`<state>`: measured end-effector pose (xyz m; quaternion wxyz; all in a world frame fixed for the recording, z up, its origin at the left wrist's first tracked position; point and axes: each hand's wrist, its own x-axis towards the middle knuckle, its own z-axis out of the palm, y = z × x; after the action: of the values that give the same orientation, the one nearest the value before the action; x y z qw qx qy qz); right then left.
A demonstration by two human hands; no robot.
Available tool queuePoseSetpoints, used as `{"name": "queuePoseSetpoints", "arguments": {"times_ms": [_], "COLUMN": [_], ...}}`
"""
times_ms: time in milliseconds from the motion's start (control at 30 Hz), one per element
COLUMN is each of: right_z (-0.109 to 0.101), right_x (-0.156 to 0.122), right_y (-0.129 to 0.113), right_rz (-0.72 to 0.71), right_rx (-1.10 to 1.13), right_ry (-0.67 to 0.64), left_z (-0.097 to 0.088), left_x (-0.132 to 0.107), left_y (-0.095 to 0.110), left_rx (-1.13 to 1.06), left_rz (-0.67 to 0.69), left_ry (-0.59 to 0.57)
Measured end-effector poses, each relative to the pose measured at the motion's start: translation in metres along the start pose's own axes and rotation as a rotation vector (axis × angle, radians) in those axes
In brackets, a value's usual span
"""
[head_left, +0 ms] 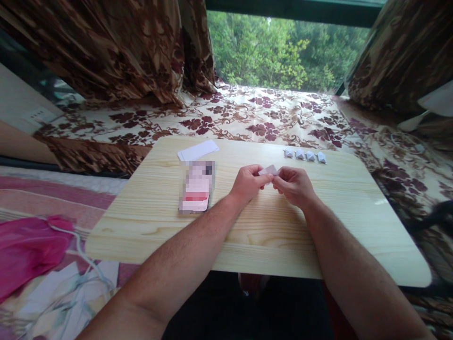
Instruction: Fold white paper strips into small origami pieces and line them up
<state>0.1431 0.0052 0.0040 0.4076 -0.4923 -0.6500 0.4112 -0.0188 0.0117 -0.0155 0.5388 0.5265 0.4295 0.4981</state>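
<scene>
Floral cloth (233, 115) covers the ledge beneath a window (286, 54), with brown curtains (141, 47) at both sides. Near the middle of the pale bench (262, 231), a small white paper (269, 169) is held up between the left hand (248, 182) and the right hand (293, 185). Both grips are closed in a pinch: thumb and fingers of the left on one end, those of the right on the other, so neither hand is nearer. Its long axis seems to run sideways, from hand to hand; the fingers hide its lower edge, and I cannot tell how it is folded.

Four folded pieces (305, 155) stand in a row near the far edge, beyond the right hand and a little to its right, apart from it. On the other side, left of the left hand, lies a phone (196, 186), its face blurred out. White slips (198, 150) lie at its far end. Farther left, off the bench, are pink fabric (31, 250) and a pale cable (79, 243).
</scene>
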Motion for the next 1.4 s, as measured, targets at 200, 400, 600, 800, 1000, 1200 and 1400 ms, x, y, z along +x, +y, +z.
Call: {"name": "queuePoseSetpoints", "arguments": {"times_ms": [200,400,600,800,1000,1200,1400], "right_z": [0.0005,0.0005,0.0001,0.0021,0.0044,0.0059,0.0071], "right_x": [0.0020,0.0032,0.0026,0.0018,0.0027,0.0028,0.0011], "right_y": [0.0027,0.0053,0.0014,-0.0016,0.0011,0.0035,0.0023], "right_rz": [0.012,0.021,0.023,0.032,0.020,0.013,0.005], "right_rx": [0.005,0.140,0.182,0.150,0.172,0.140,0.078], "right_ry": [-0.003,-0.064,-0.094,-0.031,-0.029,-0.034,-0.030], "left_z": [0.0004,0.0008,-0.0008,0.0006,0.0010,0.0011,0.0033], "left_x": [0.0000,0.0010,0.0030,0.0029,0.0034,0.0060,0.0045], "left_y": [0.0041,0.0040,-0.0014,0.0010,0.0008,-0.0020,-0.0004], "left_rx": [0.032,0.012,0.005,-0.079,-0.096,-0.147,-0.158], "left_rz": [0.008,0.015,0.017,0.031,0.020,-0.028,-0.056], "left_ry": [0.013,0.020,0.018,-0.022,0.004,0.041,0.107]}}
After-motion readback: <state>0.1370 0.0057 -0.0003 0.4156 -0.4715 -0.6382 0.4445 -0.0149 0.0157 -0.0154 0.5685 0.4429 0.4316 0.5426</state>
